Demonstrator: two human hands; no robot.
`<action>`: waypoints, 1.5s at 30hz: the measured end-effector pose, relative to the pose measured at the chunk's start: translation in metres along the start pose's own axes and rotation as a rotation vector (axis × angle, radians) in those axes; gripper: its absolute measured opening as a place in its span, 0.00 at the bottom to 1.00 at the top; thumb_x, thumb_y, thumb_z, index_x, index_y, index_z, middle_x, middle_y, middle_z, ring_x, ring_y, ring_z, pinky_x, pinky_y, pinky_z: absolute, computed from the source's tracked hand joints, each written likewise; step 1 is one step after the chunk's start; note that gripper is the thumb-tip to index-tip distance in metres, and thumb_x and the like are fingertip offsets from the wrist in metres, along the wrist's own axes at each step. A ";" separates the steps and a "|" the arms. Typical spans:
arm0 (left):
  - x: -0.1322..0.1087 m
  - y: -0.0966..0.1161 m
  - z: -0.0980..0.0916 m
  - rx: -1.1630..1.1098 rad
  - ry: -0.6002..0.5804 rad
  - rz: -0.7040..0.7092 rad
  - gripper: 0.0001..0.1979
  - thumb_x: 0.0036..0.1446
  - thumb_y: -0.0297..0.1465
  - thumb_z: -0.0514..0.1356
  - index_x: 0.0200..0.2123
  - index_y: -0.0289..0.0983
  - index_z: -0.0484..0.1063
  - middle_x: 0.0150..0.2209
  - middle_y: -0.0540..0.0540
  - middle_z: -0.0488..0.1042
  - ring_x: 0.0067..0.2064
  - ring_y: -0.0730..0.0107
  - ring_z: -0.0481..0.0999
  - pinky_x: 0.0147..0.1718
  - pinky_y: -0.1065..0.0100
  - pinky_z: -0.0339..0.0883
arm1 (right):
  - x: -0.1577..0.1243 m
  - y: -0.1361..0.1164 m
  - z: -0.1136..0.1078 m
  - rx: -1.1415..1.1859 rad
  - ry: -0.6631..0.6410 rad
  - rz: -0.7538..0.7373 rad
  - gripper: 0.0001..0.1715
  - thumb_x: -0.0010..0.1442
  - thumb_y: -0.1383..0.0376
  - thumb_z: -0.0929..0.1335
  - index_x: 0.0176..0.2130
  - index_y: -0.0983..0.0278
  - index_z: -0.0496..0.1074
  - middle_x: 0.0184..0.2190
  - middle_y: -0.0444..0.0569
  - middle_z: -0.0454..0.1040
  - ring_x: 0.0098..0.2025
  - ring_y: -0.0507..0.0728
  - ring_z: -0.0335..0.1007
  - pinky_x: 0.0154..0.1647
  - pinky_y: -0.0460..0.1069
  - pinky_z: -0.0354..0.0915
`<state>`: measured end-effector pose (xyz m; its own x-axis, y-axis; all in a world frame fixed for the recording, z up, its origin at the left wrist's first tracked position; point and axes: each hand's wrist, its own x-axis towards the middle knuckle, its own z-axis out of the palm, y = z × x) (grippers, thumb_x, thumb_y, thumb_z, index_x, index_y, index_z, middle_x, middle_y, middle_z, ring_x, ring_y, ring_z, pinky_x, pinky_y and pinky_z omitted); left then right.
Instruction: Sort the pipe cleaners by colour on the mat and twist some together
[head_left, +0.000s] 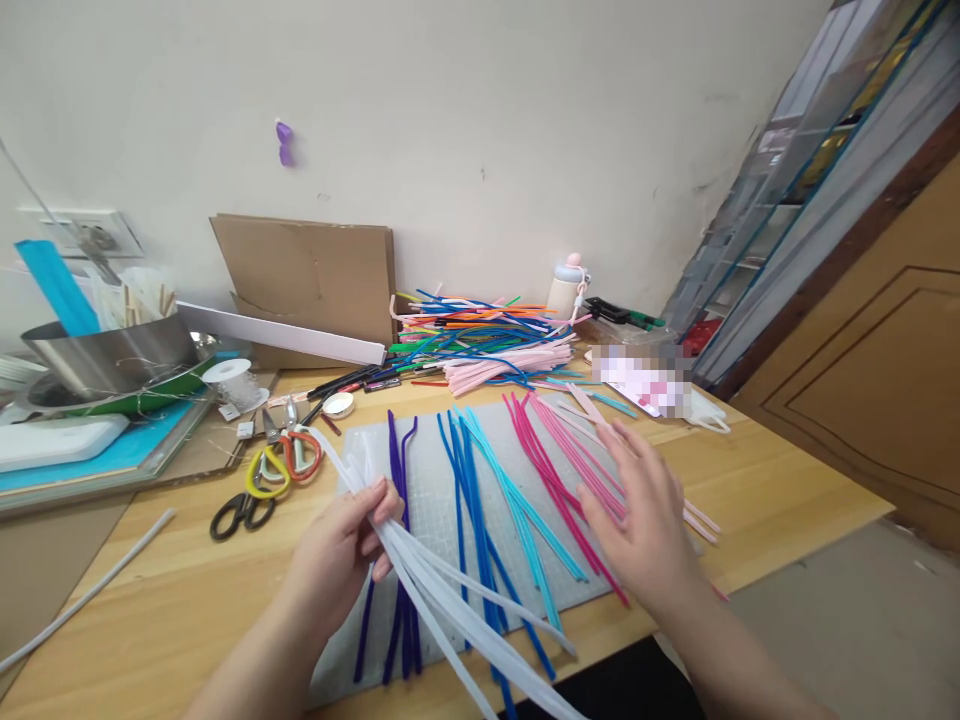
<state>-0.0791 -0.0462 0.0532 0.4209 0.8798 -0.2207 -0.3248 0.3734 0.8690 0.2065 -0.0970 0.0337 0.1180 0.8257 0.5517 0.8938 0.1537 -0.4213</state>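
Observation:
My left hand [346, 545] is closed around a bundle of white pipe cleaners [450, 605] that slants across the grey cutting mat [431, 480]. Under it lie purple pipe cleaners [397, 470]. To the right are dark blue pipe cleaners [461, 470], light blue pipe cleaners [517, 500], magenta pipe cleaners [544, 465] and pale pink pipe cleaners [592, 430], laid in rows by colour. My right hand [641, 520] is flat with fingers spread, resting over the magenta and pink ones.
A mixed heap of pipe cleaners [480, 335] lies at the back by cardboard [307, 270]. Scissors [255, 490] and pliers [296, 445] lie left of the mat. One white pipe cleaner [90, 590] lies far left. A metal bowl [112, 355] stands at the left; the table edge [810, 545] runs at the right.

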 end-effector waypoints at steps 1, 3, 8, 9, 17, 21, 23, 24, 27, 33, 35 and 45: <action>0.000 0.000 0.000 -0.005 -0.002 -0.001 0.20 0.60 0.39 0.50 0.19 0.35 0.60 0.15 0.57 0.48 0.14 0.79 0.57 0.17 0.74 0.47 | 0.003 0.004 -0.002 0.008 -0.014 0.012 0.32 0.59 0.59 0.63 0.61 0.62 0.55 0.61 0.57 0.55 0.63 0.65 0.49 0.61 0.64 0.50; 0.000 0.000 0.000 -0.018 -0.004 -0.002 0.20 0.60 0.39 0.50 0.19 0.35 0.60 0.15 0.57 0.48 0.14 0.79 0.57 0.17 0.75 0.48 | 0.008 0.011 -0.004 0.053 -0.054 0.030 0.32 0.59 0.59 0.63 0.61 0.60 0.54 0.60 0.55 0.57 0.62 0.64 0.51 0.60 0.63 0.51; -0.002 0.004 0.003 -0.093 0.030 0.008 0.20 0.60 0.38 0.50 0.18 0.36 0.58 0.14 0.56 0.47 0.14 0.79 0.56 0.16 0.75 0.46 | 0.007 0.011 -0.011 0.256 0.129 0.153 0.37 0.61 0.58 0.62 0.64 0.60 0.44 0.64 0.55 0.48 0.65 0.62 0.45 0.62 0.62 0.47; -0.002 0.006 0.003 -0.136 0.036 0.014 0.20 0.60 0.37 0.50 0.18 0.36 0.58 0.15 0.56 0.47 0.13 0.79 0.55 0.16 0.75 0.46 | 0.004 0.005 -0.013 0.333 0.058 0.162 0.35 0.61 0.57 0.62 0.63 0.59 0.47 0.64 0.54 0.50 0.64 0.61 0.46 0.62 0.62 0.47; 0.001 -0.005 0.015 -0.129 -0.012 0.009 0.17 0.58 0.41 0.55 0.22 0.36 0.60 0.16 0.58 0.47 0.16 0.81 0.51 0.18 0.76 0.48 | -0.005 -0.079 -0.002 1.557 -1.010 0.525 0.27 0.65 0.52 0.57 0.56 0.65 0.61 0.53 0.58 0.66 0.55 0.58 0.63 0.59 0.57 0.54; 0.001 -0.013 0.018 0.160 0.191 0.114 0.21 0.48 0.47 0.62 0.24 0.35 0.65 0.15 0.58 0.51 0.18 0.81 0.52 0.18 0.76 0.46 | 0.000 -0.106 0.021 1.777 -1.239 0.726 0.19 0.62 0.54 0.61 0.44 0.66 0.65 0.37 0.51 0.71 0.34 0.54 0.74 0.36 0.51 0.69; 0.001 -0.013 0.019 0.232 0.226 0.130 0.22 0.44 0.48 0.64 0.24 0.34 0.66 0.15 0.58 0.55 0.18 0.81 0.52 0.18 0.76 0.45 | 0.000 -0.110 0.031 1.770 -1.205 0.783 0.12 0.60 0.58 0.64 0.38 0.64 0.62 0.29 0.43 0.68 0.21 0.47 0.66 0.20 0.42 0.63; 0.001 -0.013 0.019 0.253 0.215 0.124 0.22 0.42 0.48 0.65 0.26 0.34 0.67 0.15 0.57 0.57 0.18 0.81 0.54 0.18 0.75 0.46 | 0.000 -0.109 0.034 1.754 -1.215 0.811 0.10 0.60 0.59 0.65 0.36 0.63 0.61 0.26 0.39 0.65 0.17 0.44 0.60 0.16 0.39 0.57; 0.001 -0.011 0.016 0.276 0.192 0.125 0.22 0.45 0.47 0.64 0.34 0.35 0.69 0.15 0.56 0.61 0.18 0.78 0.58 0.19 0.74 0.48 | 0.000 -0.103 0.040 1.705 -1.304 0.876 0.07 0.62 0.59 0.63 0.38 0.61 0.62 0.21 0.36 0.57 0.14 0.42 0.48 0.12 0.37 0.47; 0.005 -0.009 0.007 0.180 0.229 0.161 0.21 0.52 0.48 0.57 0.35 0.35 0.71 0.19 0.53 0.66 0.18 0.77 0.58 0.17 0.74 0.47 | -0.001 -0.095 0.039 1.593 -1.238 0.885 0.11 0.62 0.57 0.62 0.40 0.62 0.64 0.19 0.35 0.57 0.12 0.42 0.47 0.11 0.37 0.47; 0.004 -0.008 0.008 0.198 0.186 0.104 0.21 0.53 0.48 0.56 0.32 0.34 0.70 0.21 0.50 0.69 0.19 0.77 0.60 0.17 0.74 0.48 | -0.002 -0.095 0.039 1.559 -1.189 0.829 0.13 0.61 0.56 0.62 0.40 0.62 0.64 0.19 0.36 0.59 0.12 0.42 0.49 0.10 0.38 0.51; 0.000 -0.005 0.011 0.264 0.145 0.061 0.21 0.52 0.48 0.57 0.25 0.33 0.69 0.17 0.52 0.64 0.18 0.79 0.57 0.18 0.73 0.49 | 0.002 -0.092 0.045 1.481 -1.157 0.663 0.19 0.60 0.54 0.62 0.44 0.65 0.65 0.19 0.41 0.68 0.12 0.46 0.58 0.11 0.42 0.62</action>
<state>-0.0678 -0.0514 0.0537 0.2757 0.9381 -0.2096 -0.1066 0.2466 0.9632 0.1050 -0.0850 0.0418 -0.6087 0.7345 -0.3000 -0.2251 -0.5224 -0.8224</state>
